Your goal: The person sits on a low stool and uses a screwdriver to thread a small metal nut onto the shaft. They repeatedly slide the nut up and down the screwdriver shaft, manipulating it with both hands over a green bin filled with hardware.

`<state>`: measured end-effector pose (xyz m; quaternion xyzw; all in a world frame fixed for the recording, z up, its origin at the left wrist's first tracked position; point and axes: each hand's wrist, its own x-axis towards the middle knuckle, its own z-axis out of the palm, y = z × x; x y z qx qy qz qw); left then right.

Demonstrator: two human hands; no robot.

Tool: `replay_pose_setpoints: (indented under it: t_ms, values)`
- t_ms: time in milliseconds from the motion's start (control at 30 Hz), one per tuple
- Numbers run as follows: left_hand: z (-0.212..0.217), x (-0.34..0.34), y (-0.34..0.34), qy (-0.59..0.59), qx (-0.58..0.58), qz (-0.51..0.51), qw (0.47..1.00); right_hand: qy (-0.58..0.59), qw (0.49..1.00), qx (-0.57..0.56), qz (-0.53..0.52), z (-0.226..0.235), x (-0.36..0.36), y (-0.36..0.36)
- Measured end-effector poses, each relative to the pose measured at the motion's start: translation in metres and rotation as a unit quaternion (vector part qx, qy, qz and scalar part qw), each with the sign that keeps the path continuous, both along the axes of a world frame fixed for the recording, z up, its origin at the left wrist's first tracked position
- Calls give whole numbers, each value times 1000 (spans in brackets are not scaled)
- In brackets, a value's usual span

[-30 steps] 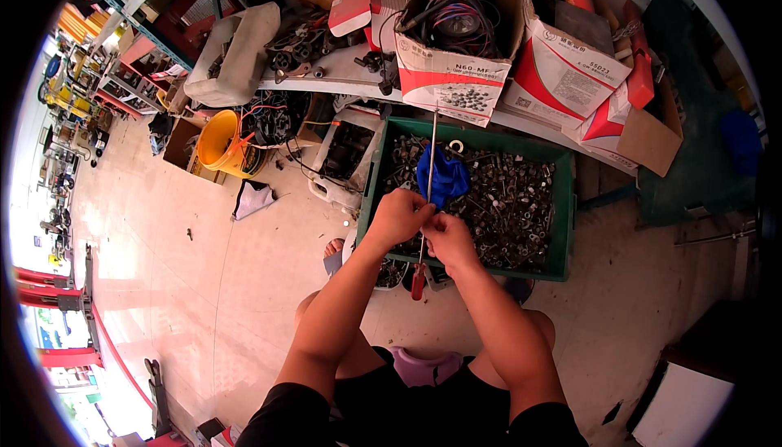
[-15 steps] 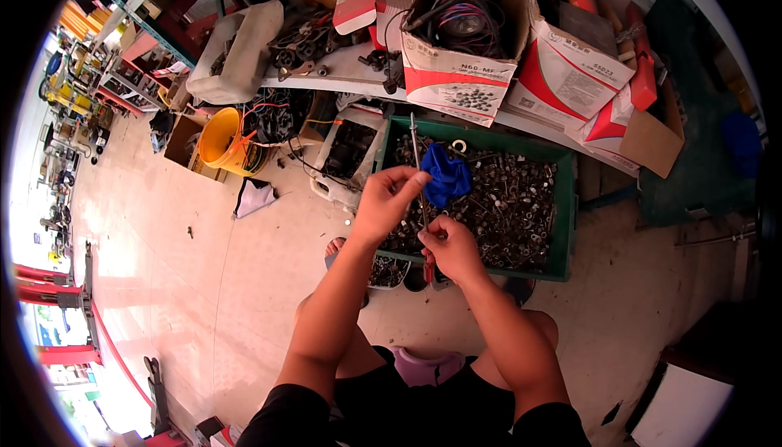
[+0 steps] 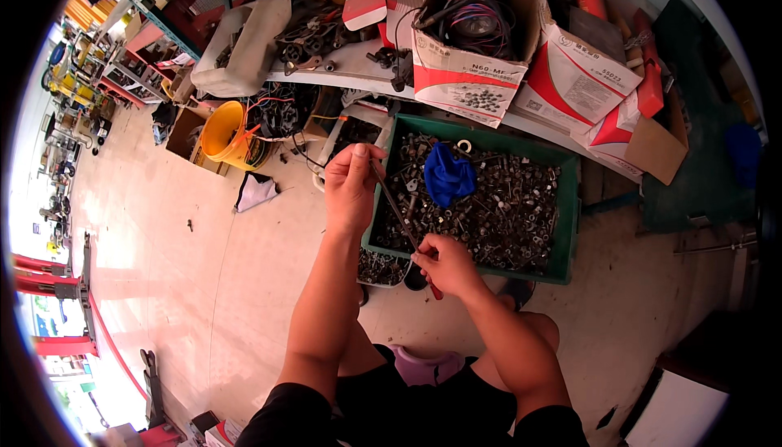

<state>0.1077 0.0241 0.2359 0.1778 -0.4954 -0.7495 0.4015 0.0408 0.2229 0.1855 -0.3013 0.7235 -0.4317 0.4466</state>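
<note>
A long thin metal rod with a red handle (image 3: 436, 291) slants between my two hands; what kind of tool it is, I cannot make out. My left hand (image 3: 352, 189) pinches its far end between thumb and fingers, left of the green bin. Closed round the rod just above the handle is my right hand (image 3: 446, 263), over the bin's near edge. Below the rod, the green bin (image 3: 572, 219) holds many loose bolts, nuts and washers (image 3: 509, 202). A crumpled blue cloth (image 3: 449, 175) lies on the hardware, and a pale ring (image 3: 463, 145) sits beyond it.
A smaller tray of hardware (image 3: 380, 269) stands at the bin's near left. Behind are a shelf (image 3: 358, 72) with metal parts, a carton of cables (image 3: 468, 84) and red-white boxes (image 3: 582, 72). A yellow bucket (image 3: 221, 133) stands on the floor to the left.
My left hand has moved left and slid to the rod's far end, which earlier stuck out beyond it. The rod now tilts more to the left. My right hand keeps its grip.
</note>
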Motion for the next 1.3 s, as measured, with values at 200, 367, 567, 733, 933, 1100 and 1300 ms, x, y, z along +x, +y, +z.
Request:
replay_pose_setpoints:
  t_ms: [200, 367, 567, 733, 933, 1100, 1300]
  values:
    - [1, 8, -13, 165, 194, -10, 967, 47, 998, -34, -20, -13, -2, 1]
    - [10, -1, 1, 100, 377, -31, 920, 0, 998, -22, -56, 0, -17, -5]
    - [-15, -11, 19, -166, 263, -134, 941, -89, 986, -64, -123, -1, -28, -12]
    - [-27, -25, 47, -329, 37, -149, 932, -91, 983, -55, -147, 9, -31, -11]
    - [-41, -27, 55, -267, -22, -248, 931, -75, 984, -76, -141, 11, -32, -9]
    - [-30, -30, 59, -291, -36, -231, 928, -51, 987, -78, -132, 7, -37, -9]
    - [-29, -30, 58, -311, -33, -224, 923, -60, 987, -74, -130, 12, -36, -10]
